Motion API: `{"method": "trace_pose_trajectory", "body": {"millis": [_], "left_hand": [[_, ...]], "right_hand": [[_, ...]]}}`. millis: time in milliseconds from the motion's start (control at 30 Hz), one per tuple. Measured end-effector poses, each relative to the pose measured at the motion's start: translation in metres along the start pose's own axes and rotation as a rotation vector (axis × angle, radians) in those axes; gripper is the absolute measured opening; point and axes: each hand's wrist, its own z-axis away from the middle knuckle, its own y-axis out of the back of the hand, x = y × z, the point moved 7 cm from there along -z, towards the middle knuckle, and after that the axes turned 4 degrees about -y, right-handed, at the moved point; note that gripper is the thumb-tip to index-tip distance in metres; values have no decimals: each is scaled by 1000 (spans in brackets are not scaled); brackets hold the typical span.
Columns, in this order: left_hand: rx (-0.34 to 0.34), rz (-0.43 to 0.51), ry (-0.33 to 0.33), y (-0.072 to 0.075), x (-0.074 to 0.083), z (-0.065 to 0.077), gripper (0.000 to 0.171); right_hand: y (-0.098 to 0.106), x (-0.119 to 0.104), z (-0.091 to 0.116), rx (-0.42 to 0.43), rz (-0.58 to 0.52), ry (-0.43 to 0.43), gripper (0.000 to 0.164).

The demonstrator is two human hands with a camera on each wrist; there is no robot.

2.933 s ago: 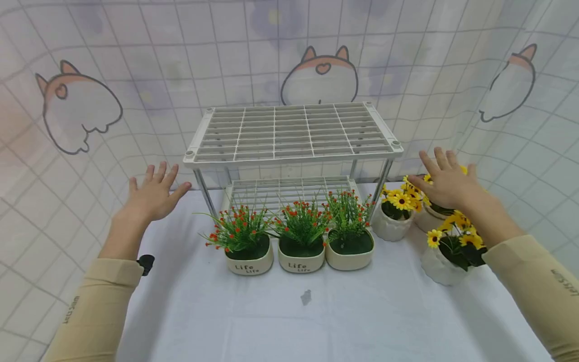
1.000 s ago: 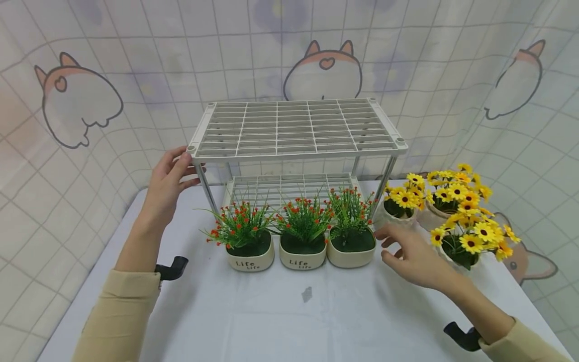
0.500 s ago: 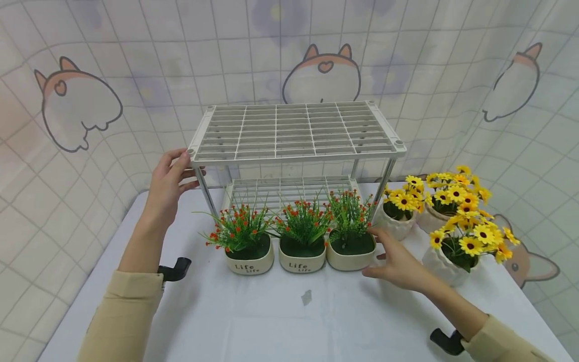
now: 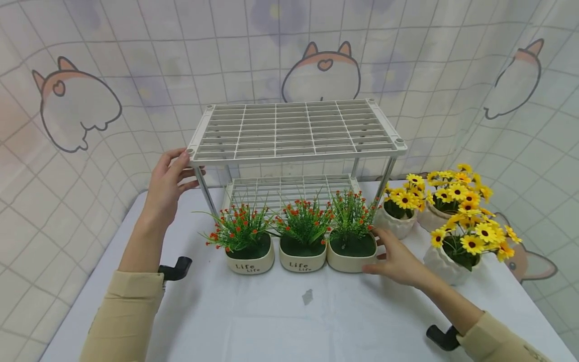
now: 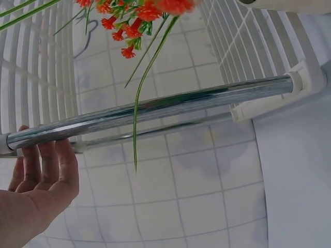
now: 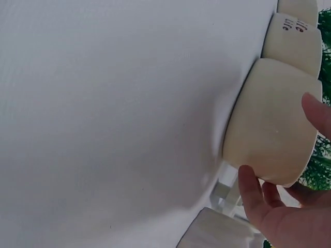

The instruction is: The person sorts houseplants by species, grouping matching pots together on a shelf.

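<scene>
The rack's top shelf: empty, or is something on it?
Empty. In the head view the rack's top shelf shows only its bare grille. All the potted plants stand on the table; the left hand grips its front-left corner.

Bright, even, diffuse light throughout; soft faint shadows only on the white tablecloth (image 4: 280, 322). Strong fisheye bending of the tiled backdrop (image 4: 452, 75) toward the head view's edges. Glare streaks along the chrome rack pole (image 5: 155, 111). Red flowers (image 5: 137, 10) blurred up close; right wrist view washed out, perhaps slightly overexposed.
</scene>
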Motion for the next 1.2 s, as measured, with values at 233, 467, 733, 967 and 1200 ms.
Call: {"method": "trace_pose_trajectory", "body": {"millis": [233,467,733,967,1200], "left_hand": [[5,39,3,-2,2,-1,54],[5,69,8,-4,3,-1,52],[-3,65,16,-4,1,-1,51],[-5,41,13,-4,-1,0,54],[-11,34,9,-3,-1,0,55]], "right_hand": [[-3,7,-7,-58,-97,-48,98],[-6,16,-11,-94,-173,-89,102],[-7,26,-12,-79,-198,-147,108],[1,27,-7,-20,-171,-156,110],[19,18,5,66,-136,-136,104]]}}
